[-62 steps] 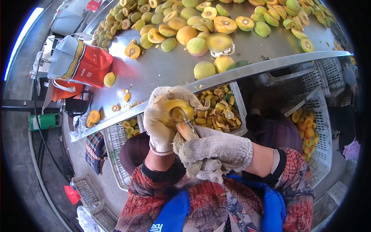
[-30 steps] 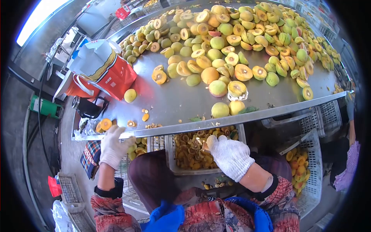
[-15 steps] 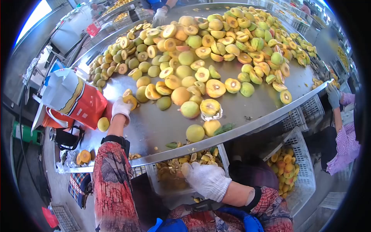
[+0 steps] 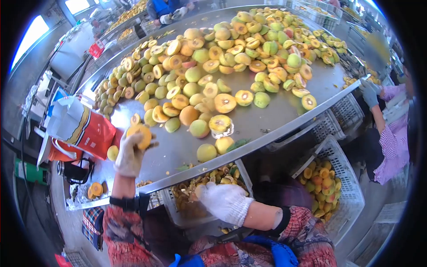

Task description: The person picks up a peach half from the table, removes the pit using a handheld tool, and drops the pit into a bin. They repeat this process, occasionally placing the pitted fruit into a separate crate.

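My left hand (image 4: pixel 129 158), in a white glove, is raised over the near left of the metal table (image 4: pixel 164 155), its fingers closed around a cut yellow peach (image 4: pixel 142 137). Another small peach half (image 4: pixel 135 119) shows just beyond it. Below the table's front edge, my right hand (image 4: pixel 226 203) is curled in a white knitted glove above a crate of peach scraps (image 4: pixel 209 178). Whatever its fingers hold, if anything, is hidden. Two whole peaches (image 4: pixel 206 152) lie near the edge, and a big heap of whole and halved peaches (image 4: pixel 195 66) spreads beyond.
A red and white bag (image 4: pixel 89 129) and a black strapped container (image 4: pixel 76 169) stand at left. A white crate of peaches (image 4: pixel 340 178) sits below on the right. Co-workers' gloved hands appear at the right edge (image 4: pixel 370 92) and far side (image 4: pixel 171 17).
My left hand has lifted off the table toward me with the peach, turning upward. My right hand has shifted slightly left. The view has also moved, and the far co-worker's hands have come together.
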A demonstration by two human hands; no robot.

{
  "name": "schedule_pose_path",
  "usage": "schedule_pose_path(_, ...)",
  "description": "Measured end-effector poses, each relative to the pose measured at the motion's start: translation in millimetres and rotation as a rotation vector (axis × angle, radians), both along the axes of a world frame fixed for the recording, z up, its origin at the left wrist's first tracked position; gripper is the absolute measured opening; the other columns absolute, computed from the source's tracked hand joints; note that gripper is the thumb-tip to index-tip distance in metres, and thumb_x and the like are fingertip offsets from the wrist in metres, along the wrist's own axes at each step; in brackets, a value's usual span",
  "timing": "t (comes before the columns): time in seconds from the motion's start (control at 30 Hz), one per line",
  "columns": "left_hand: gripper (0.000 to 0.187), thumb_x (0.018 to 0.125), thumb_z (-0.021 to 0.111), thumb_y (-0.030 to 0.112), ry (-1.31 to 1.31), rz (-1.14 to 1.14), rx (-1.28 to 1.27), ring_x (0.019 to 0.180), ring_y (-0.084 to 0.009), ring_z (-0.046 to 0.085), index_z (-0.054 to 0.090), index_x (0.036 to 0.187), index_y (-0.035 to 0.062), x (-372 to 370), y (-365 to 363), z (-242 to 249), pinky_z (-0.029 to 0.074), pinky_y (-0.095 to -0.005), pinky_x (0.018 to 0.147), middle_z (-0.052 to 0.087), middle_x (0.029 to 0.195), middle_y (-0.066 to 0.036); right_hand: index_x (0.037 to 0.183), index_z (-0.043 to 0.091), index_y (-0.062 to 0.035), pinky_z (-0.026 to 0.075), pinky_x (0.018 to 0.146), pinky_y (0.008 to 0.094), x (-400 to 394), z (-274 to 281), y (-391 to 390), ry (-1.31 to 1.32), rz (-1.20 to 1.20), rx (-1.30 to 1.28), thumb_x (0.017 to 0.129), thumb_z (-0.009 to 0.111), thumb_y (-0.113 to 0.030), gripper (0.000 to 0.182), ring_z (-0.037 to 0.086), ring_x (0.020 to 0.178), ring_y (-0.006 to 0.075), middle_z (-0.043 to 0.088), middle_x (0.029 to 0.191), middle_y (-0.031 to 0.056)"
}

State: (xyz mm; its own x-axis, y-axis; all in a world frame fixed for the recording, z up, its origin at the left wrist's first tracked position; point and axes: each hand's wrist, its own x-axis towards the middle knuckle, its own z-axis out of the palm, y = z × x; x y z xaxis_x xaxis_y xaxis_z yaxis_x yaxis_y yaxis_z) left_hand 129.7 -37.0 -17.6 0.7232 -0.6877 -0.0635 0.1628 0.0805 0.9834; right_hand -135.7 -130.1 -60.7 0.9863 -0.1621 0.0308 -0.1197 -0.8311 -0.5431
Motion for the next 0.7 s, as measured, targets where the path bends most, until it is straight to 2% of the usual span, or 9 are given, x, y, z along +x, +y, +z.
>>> schedule_pose_path(0.1,0.043,0.076,0.055,0.01,-0.083,-0.057,0.072,0.093,-0.0247,0.062,0.048,0.118,0.0016,-62,10,17,0.055,-0.0371,0.074,0.058,0.112,-0.015,0.103,0.055,-0.0067,0.055,0.063,0.0443,2,20,-4,0.193,0.044,0.067,0.091,0.046,-0.021,0.021,0.067,0.083,0.0331,0.063,0.094,0.017)
schedule_pose_path(0.2,0.038,0.07,0.059,0.001,-0.765,-0.062,0.389,0.088,-0.0203,0.06,0.057,0.108,0.0025,-116,26,8,0.051,-0.0306,0.077,0.061,0.1,-0.009,0.105,0.058,-0.0084,0.055,0.071,0.0454,2,24,-4,0.215,0.069,0.081,0.093,0.044,-0.023,0.023,0.067,0.09,0.0332,0.064,0.101,0.0168)
schedule_pose_path(0.3,0.034,0.069,0.065,0.003,-1.338,-0.227,0.486,0.083,-0.0405,0.058,0.057,0.102,0.006,-137,31,-19,0.048,-0.048,0.073,0.06,0.093,-0.019,0.097,0.06,-0.009,0.055,0.065,0.045,-1,9,1,0.102,0.034,0.032,0.091,0.046,-0.021,0.02,0.067,0.078,0.031,0.064,0.092,0.0153)
schedule_pose_path(0.4,0.036,0.066,0.062,0.001,-1.308,-0.066,0.379,0.083,-0.0409,0.058,0.056,0.101,0.0024,-136,37,-36,0.048,-0.0467,0.074,0.059,0.092,-0.021,0.089,0.059,-0.0089,0.054,0.058,0.0443,-1,-9,7,-0.019,-0.015,0.027,0.091,0.046,-0.024,0.02,0.067,0.068,0.0303,0.064,0.084,0.0149)
schedule_pose_path(0.43,0.037,0.068,0.062,0.0,-1.277,-0.004,0.336,0.082,-0.0328,0.059,0.056,0.105,0.0014,-137,31,-22,0.049,-0.0409,0.076,0.06,0.093,-0.018,0.09,0.059,-0.0087,0.053,0.058,0.0444,-2,0,5,-0.013,-0.031,0.011,0.091,0.044,-0.025,0.022,0.067,0.07,0.0312,0.064,0.085,0.0153)
schedule_pose_path(0.47,0.024,0.087,0.063,0.005,-0.887,0.127,0.141,0.066,-0.0082,0.054,0.059,0.111,0.0029,-154,33,-14,0.046,-0.0204,0.059,0.06,0.079,-0.003,0.091,0.058,-0.0086,0.053,0.058,0.0445,-4,9,5,-0.011,-0.034,0.006,0.092,0.043,-0.026,0.024,0.067,0.073,0.032,0.065,0.087,0.0156)
schedule_pose_path(0.53,0.036,0.086,0.062,0.0,-0.402,0.128,0.208,0.083,-0.0106,0.057,0.056,0.121,0.004,-119,51,-30,0.048,-0.0223,0.07,0.063,0.093,-0.006,0.094,0.057,-0.0092,0.052,0.064,0.0466,-8,18,0,-0.037,-0.04,0.147,0.095,0.037,-0.03,0.028,0.066,0.081,0.0342,0.064,0.09,0.016)
schedule_pose_path(0.63,0.037,0.071,0.061,-0.001,-0.542,0.357,0.197,0.083,-0.0228,0.058,0.056,0.108,0.0001,-78,45,-60,0.049,-0.0348,0.076,0.059,0.095,-0.013,0.097,0.055,-0.0085,0.05,0.069,0.048,-11,23,1,-0.012,-0.065,0.216,0.097,0.035,-0.032,0.031,0.065,0.083,0.0365,0.064,0.091,0.0174)
schedule_pose_path(0.7,0.036,0.073,0.061,-0.002,-0.695,0.372,0.209,0.083,-0.0193,0.056,0.056,0.108,0.0,-62,37,-79,0.048,-0.0326,0.076,0.059,0.093,-0.01,0.098,0.056,-0.0073,0.051,0.063,0.0462,-20,36,2,-0.069,-0.032,0.125,0.092,0.043,-0.027,0.025,0.065,0.076,0.035,0.064,0.085,0.0169)
